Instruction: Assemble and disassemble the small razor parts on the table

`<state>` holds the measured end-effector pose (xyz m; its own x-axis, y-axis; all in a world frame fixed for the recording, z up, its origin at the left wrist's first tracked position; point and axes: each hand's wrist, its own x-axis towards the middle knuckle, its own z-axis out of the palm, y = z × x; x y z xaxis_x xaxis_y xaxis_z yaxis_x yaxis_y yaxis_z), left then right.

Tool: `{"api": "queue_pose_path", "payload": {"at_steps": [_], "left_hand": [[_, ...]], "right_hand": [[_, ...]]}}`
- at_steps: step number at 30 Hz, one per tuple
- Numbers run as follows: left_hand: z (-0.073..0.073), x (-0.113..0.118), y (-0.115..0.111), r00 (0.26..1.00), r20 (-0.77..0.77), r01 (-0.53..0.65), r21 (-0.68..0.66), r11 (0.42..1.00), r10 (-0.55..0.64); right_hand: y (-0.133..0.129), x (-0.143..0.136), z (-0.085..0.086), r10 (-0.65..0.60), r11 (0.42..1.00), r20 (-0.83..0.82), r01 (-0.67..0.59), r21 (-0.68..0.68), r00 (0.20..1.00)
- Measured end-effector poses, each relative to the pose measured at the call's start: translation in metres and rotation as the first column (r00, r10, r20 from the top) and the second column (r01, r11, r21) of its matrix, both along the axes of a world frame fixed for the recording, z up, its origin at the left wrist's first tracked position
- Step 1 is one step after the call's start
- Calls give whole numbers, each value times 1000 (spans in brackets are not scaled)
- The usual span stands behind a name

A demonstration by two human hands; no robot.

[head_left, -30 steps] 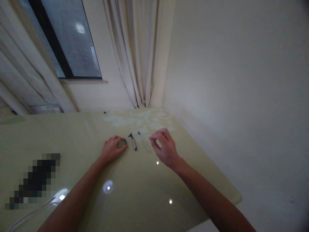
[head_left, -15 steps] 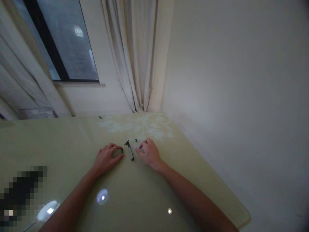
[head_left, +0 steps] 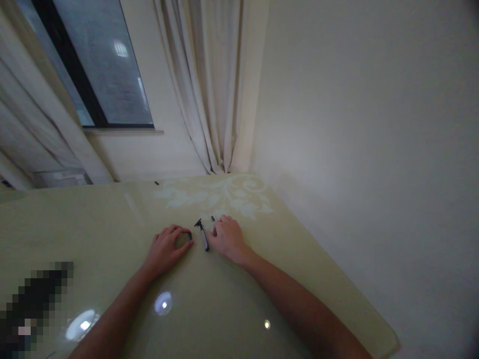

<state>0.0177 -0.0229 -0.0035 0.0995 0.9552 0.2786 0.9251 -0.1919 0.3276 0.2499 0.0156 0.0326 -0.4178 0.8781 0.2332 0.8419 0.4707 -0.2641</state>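
A razor (head_left: 204,240) with a dark head and a grey-and-black handle lies on the table between my two hands. My left hand (head_left: 164,248) rests to its left, thumb and index finger curved into a ring and pinching a small dark piece (head_left: 190,236) at their tips. Close against the right side of the razor handle is my right hand (head_left: 226,239), its fingers curled in; what they hold, if anything, is hidden. A small dark object (head_left: 213,218) shows just beyond those fingers, partly covered by them.
The pale green glossy table (head_left: 209,309) carries a white floral pattern at its far end. A tiny dark bit (head_left: 156,183) lies near the back edge. Curtains (head_left: 217,89) and a window stand behind; a wall (head_left: 355,149) runs along the right. A blurred dark patch covers the lower left.
My right hand has shifted left, nearer the razor handle, and its fingers have curled in more. My left hand keeps its pinch on the small dark piece. The view has shifted slightly.
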Motion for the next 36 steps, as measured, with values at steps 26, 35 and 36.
{"api": "queue_pose_path", "payload": {"at_steps": [26,35,36], "left_hand": [[33,82,-19,969,-176,-220,-280,934,175],[31,76,-14,965,-182,-231,-258,938,187],[33,76,-14,967,-174,-223,-245,943,184]], "right_hand": [[0,30,15,17,961,122,17,-275,992],[3,24,16,-6,969,-113,-22,-247,994],[4,24,15,-5,966,-129,-29,-259,992]]}}
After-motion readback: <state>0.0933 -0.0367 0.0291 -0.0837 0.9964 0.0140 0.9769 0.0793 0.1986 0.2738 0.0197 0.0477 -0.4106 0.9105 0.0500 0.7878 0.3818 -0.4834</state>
